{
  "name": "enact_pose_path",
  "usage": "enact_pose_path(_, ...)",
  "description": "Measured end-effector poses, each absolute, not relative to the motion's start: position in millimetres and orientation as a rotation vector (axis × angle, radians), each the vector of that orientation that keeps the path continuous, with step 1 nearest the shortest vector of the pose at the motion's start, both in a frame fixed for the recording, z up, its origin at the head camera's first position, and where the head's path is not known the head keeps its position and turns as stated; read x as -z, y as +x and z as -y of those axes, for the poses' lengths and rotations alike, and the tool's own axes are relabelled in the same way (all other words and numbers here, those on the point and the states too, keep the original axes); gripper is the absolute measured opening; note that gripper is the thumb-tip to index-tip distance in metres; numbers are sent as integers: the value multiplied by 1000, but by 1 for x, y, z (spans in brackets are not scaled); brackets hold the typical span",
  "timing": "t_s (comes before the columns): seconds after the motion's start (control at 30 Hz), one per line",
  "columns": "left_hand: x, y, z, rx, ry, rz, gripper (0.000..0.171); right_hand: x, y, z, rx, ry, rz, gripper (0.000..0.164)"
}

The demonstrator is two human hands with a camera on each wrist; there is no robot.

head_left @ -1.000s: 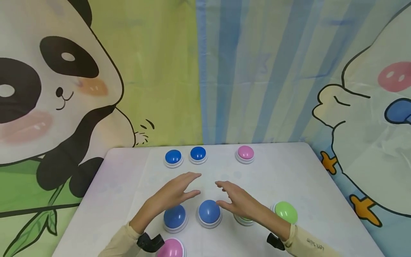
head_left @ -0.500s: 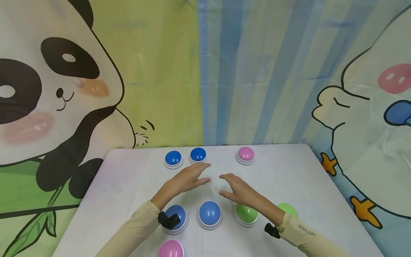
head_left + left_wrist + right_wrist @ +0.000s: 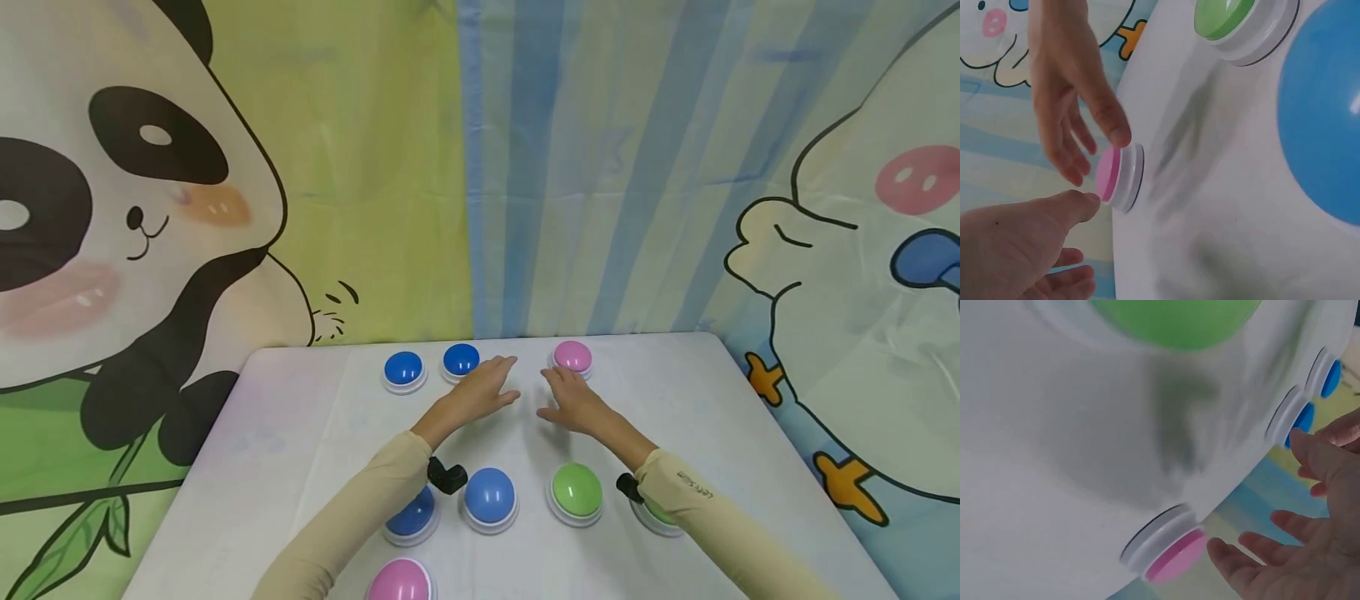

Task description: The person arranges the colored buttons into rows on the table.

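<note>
Both hands hover over the far half of a white table, apart and holding nothing. The left hand (image 3: 477,395), fingers relaxed, is just in front of a blue dome button (image 3: 461,359) and partly overlaps its white base in the head view. Close to the pink button (image 3: 573,356) at the back is the right hand (image 3: 576,402), fingers loosely extended. The right wrist view shows its fingertips (image 3: 1219,550) beside the pink button (image 3: 1179,555); whether they touch cannot be told. In the left wrist view, both hands appear near that button (image 3: 1109,174).
Another blue button (image 3: 403,368) stands at the back left. Nearer are a blue button (image 3: 490,497), a second partly behind the left sleeve (image 3: 375,500), a green button (image 3: 577,491), another mostly under the right sleeve (image 3: 697,500), and a pink button (image 3: 400,582). Printed cloth hangs behind.
Both hands have moved forward and to the right, toward the back of the table. The right hand has come up to the far pink button. The buttons have stayed put.
</note>
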State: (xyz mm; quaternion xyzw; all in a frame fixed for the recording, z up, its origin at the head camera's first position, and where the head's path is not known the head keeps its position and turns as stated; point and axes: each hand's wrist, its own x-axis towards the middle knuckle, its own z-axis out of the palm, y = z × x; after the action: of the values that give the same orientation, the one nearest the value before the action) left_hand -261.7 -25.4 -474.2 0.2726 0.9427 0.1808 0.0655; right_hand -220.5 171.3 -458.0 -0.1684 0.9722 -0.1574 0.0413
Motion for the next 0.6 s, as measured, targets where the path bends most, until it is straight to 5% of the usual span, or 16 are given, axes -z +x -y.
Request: enact_pose_path(0.6,504,-321,-58,-672,597,-2784,72,492,-298,-221,708,76,-2833,100)
